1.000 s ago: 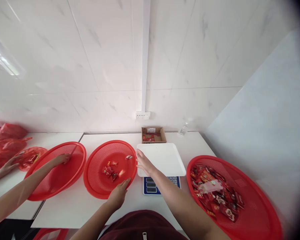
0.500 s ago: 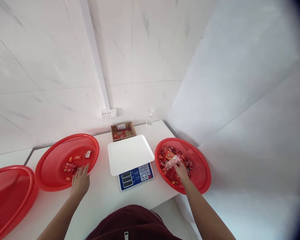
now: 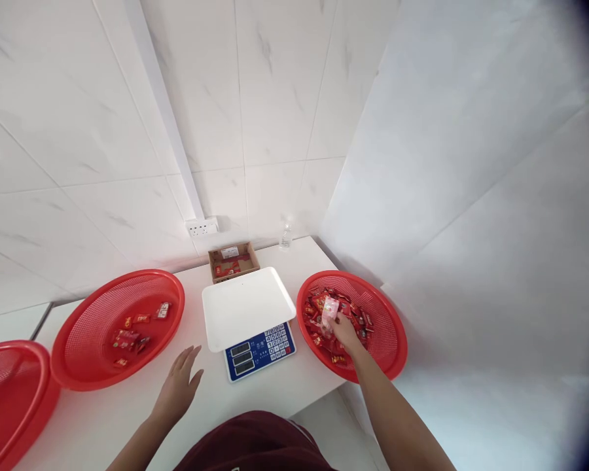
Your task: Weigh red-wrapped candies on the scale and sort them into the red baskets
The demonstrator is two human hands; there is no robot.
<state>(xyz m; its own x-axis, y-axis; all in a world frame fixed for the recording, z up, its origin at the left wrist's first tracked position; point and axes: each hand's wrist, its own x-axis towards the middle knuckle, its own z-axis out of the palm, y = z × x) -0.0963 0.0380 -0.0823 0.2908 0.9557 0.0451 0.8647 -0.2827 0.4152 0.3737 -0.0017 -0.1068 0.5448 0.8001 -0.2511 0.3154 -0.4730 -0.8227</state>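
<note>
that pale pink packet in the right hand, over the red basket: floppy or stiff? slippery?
The pink packet looks like a thin wrapper, so probably floppy and light. The right hand lifts it with fingertips alone from the right basket. The wrappers look glossy, so likely a bit slick. Unlikely to roll; it should lie flat among the red packets.

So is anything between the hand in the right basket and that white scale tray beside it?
Nothing visible. The right hand holds a pale packet over the red basket; only the basket's low rim separates it from the bare scale tray.

A dark maroon garment (image 3: pixel 255 445) covers the torso; both forearms are bare, sleeveless.
</note>
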